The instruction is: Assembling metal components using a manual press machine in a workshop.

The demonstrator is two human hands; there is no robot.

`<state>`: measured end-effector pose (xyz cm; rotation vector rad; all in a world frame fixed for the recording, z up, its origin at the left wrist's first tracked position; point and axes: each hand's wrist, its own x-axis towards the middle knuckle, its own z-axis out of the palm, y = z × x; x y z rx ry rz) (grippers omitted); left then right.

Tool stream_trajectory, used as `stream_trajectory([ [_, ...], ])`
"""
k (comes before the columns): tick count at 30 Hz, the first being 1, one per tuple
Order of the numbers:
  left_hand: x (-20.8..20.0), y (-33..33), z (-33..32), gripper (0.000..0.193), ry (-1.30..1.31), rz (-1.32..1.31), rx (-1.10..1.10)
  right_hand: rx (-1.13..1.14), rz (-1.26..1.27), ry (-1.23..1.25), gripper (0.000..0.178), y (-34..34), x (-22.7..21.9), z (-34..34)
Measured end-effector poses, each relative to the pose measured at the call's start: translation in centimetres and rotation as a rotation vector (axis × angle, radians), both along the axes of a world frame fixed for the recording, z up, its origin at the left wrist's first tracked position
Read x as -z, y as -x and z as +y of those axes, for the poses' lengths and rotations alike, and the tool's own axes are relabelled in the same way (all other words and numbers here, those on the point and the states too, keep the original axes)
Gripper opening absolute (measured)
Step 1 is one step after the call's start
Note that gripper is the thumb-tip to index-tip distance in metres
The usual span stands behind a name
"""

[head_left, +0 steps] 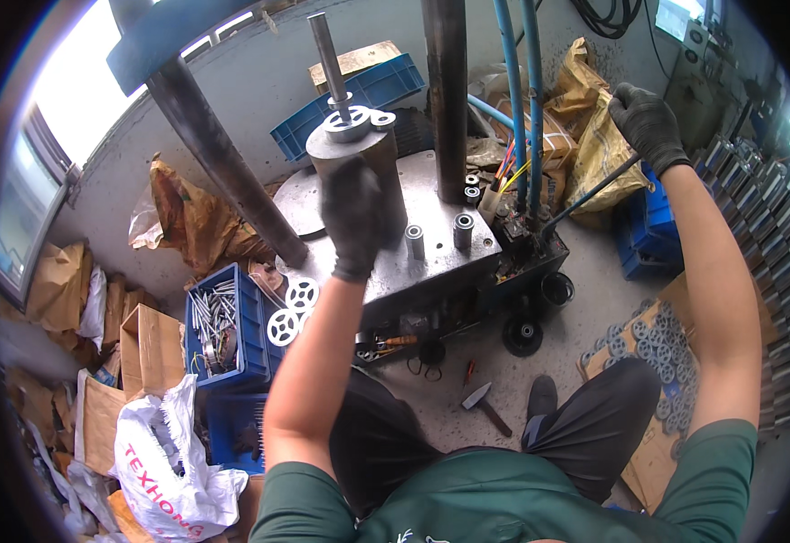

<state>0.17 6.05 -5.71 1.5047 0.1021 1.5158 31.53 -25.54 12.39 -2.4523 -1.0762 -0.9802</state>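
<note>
A thick metal cylinder [327, 149] stands upright on the steel press table [413, 195]. On its top sit a spoked metal disc [348, 118], a small bearing ring [382, 119] and an upright steel shaft [325, 54]. My left hand [352, 217], in a dark glove, is in front of the cylinder and hides part of it; motion blurs its fingers. Out to the right, my gloved right hand [650, 128] is closed at the upper end of a black lever [591, 192]. Two short bearing-topped posts [415, 242] [463, 232] stand on the table's right part.
Dark press columns [449, 100] rise beside the cylinder. At left are a blue crate [248, 362] of metal shafts and several spoked discs [283, 327]. A hammer [485, 407] lies on the floor. Rings [653, 348] cover cardboard at right, near stacked metal rods [766, 262].
</note>
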Motion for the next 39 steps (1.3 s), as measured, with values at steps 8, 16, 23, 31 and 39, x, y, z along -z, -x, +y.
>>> stream_trajectory([
  [8,8.0,0.6,-3.3,0.017,-0.454,0.747,-0.36,0.048,0.0,0.082,0.026,0.0,0.2,-1.3],
  [16,8.2,0.5,-2.8,0.006,-0.59,0.688,-0.335,-0.253,-0.026,0.073,0.019,3.9,3.1,-7.3],
  [23,8.1,1.0,-3.1,0.01,-0.647,0.738,-0.348,-0.442,-0.108,0.454,0.019,17.3,7.6,-14.1],
  [31,4.9,3.3,-12.6,0.031,0.098,0.552,0.566,-0.751,0.352,-0.067,0.038,24.5,14.0,-7.3],
  [39,6.8,5.8,-15.6,0.047,0.29,0.647,0.864,-0.969,0.515,-0.141,0.036,25.0,21.1,-0.6],
])
